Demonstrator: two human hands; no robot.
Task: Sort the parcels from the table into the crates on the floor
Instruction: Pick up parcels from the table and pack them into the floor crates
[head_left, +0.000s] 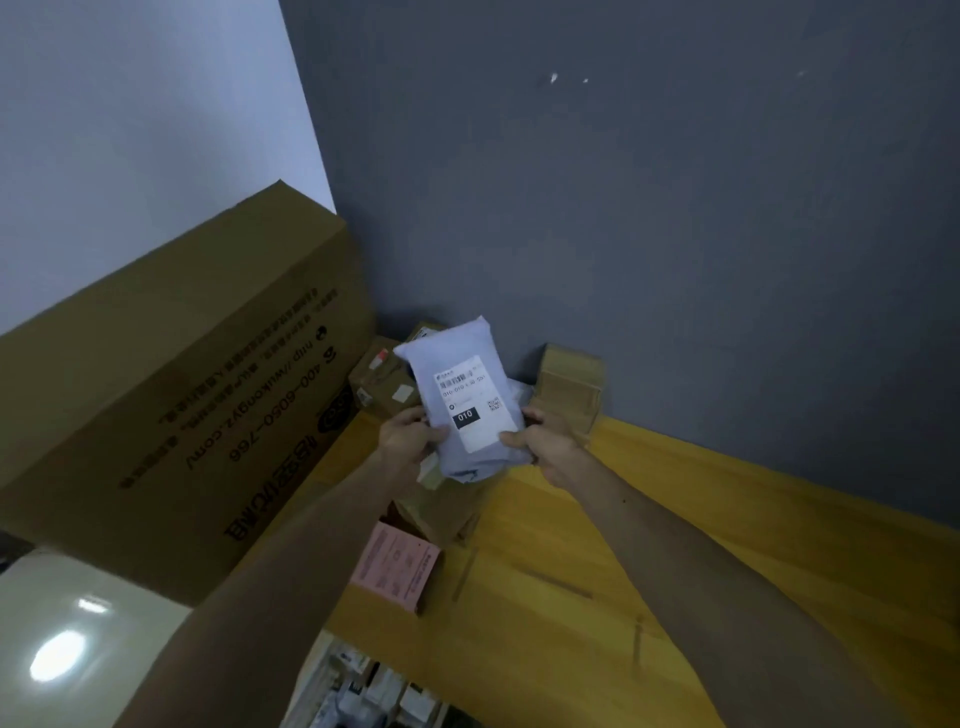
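A pale blue-grey poly mailer parcel (457, 364) with a white shipping label marked 010 is held up above the yellow wooden table (675, 519). My left hand (408, 434) grips its lower left edge, thumb on the front. My right hand (540, 441) grips its lower right edge, thumb on the label. More parcels lie on the table: brown cardboard boxes (382, 382) at the back left, another brown box (569, 387) against the wall, a box (441, 512) under my hands, and a pink-labelled packet (395, 566). A crate with parcels (374, 691) shows below the table edge.
A large brown carton (182, 415) with printed text leans at the left beside the table. A dark grey wall (623, 208) stands behind the table. Glossy pale floor (78, 649) shows at the lower left.
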